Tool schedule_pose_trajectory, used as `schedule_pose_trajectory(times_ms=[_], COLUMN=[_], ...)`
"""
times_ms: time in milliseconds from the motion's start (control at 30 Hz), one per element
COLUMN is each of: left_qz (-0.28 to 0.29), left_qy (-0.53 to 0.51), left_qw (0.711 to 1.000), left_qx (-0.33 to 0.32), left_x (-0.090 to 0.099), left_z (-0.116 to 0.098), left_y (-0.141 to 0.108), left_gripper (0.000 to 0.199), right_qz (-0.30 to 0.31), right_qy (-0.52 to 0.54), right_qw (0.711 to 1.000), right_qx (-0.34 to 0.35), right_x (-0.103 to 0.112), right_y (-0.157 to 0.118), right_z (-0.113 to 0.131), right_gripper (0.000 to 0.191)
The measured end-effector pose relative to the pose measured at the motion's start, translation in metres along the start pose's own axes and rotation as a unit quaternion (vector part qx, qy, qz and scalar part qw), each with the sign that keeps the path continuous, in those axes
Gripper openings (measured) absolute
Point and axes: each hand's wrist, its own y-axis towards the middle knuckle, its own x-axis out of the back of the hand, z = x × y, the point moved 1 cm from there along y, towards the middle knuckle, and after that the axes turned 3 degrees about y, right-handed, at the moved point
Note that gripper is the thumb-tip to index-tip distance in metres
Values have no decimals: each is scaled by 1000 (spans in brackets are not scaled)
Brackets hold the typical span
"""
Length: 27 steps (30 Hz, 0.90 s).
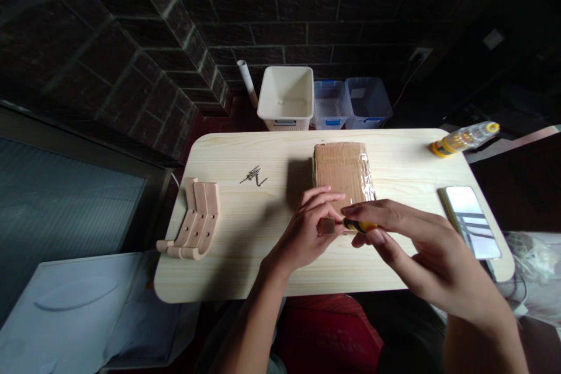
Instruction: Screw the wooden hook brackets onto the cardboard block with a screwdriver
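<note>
My left hand (309,225) is closed around a small wooden piece (326,225), whose square end shows between the fingers. In my right hand (421,245) is a yellow and black screwdriver (360,226), pinched between thumb and fingers. Its tip points left, against or very close to the wooden piece; my left fingers hide the exact contact. Both hands are over the near end of a cardboard box (342,166) with clear tape along its right side. Further left lie several screws (253,174) in a loose pile. Curved wooden hooks with drilled holes (199,225) rest side by side at the table's left end.
The pale wooden table (245,269) has rounded corners. On its right are a phone (471,222) and a clear, yellow-ended screwdriver case (464,139). Beyond the far edge stand a cream bin (284,96), two clear plastic boxes (331,105) and a white tube (248,83).
</note>
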Motion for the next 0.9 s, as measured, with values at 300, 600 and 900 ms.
schedule_pose_trajectory(times_ms=[300,600,900], left_qz=[14,15,15], left_qy=[-4,-3,11], left_qw=[1000,1000,1000], left_qx=[2,5,-2], left_x=[2,2,3], left_z=[0,-1,-2], left_y=[1,1,3], left_gripper=[12,10,14], right_qz=[-16,-62,-10], right_qy=[-9,-15,27], right_qw=[1000,997,999], right_qx=[4,-38,27], right_x=[-1,-10,-10], right_y=[0,0,5], right_z=[0,-4,-4], right_gripper=[39,31,38])
